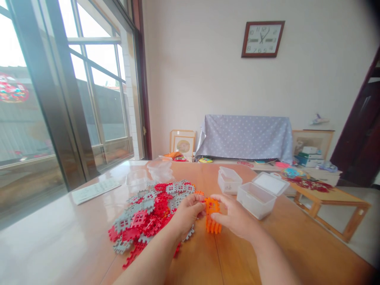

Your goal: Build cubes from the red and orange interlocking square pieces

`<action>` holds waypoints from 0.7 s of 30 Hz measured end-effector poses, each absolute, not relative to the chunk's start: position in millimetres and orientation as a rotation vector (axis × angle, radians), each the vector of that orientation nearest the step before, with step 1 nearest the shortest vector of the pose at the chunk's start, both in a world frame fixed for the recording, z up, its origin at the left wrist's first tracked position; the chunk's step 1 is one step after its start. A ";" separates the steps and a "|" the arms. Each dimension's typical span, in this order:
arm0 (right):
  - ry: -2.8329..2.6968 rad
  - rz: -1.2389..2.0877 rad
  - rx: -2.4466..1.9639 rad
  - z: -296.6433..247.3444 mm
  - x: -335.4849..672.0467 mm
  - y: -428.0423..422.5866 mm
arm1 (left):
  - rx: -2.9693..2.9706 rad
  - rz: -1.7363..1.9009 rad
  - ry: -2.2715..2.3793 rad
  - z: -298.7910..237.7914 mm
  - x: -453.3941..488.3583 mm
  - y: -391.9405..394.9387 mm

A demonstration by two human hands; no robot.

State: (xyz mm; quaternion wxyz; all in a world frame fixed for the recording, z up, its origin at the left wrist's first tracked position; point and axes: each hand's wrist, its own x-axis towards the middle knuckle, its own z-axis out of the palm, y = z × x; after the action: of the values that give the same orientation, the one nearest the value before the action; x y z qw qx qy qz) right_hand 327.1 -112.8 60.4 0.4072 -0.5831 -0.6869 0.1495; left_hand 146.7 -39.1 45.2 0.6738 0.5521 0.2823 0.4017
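Note:
My right hand (234,215) grips a stack of orange notched building tiles (213,225) that stands on edge on the table, thumb on the near side and fingers behind. Close by on the left, my left hand (190,211) is closed in a pinch, its fingertips at the stack's left edge. What lies between those fingertips is hidden. A bit of orange (199,193) shows just beyond the left fingers; whether it is held I cannot tell. Left of both hands spreads a heap of red and grey notched tiles (148,215), partly covered by my left forearm.
Two open clear plastic boxes, a small one (229,182) and a larger one (257,200), stand to the right. More clear plastic containers (160,170) sit behind the heap. A printed sheet (96,190) lies at the left on the wooden table (196,265).

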 end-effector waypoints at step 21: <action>-1.582 0.325 -1.605 40.5 355.9 -95.7 | 1.418 1.161 0.857 35.1 134.2 -7.7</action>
State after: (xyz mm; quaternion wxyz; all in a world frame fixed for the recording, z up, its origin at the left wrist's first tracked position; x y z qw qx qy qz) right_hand 355.9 -95.7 40.5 0.4190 -0.6400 -0.6309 0.1297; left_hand 134.2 -7.7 35.1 0.5304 0.5942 0.3589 0.4865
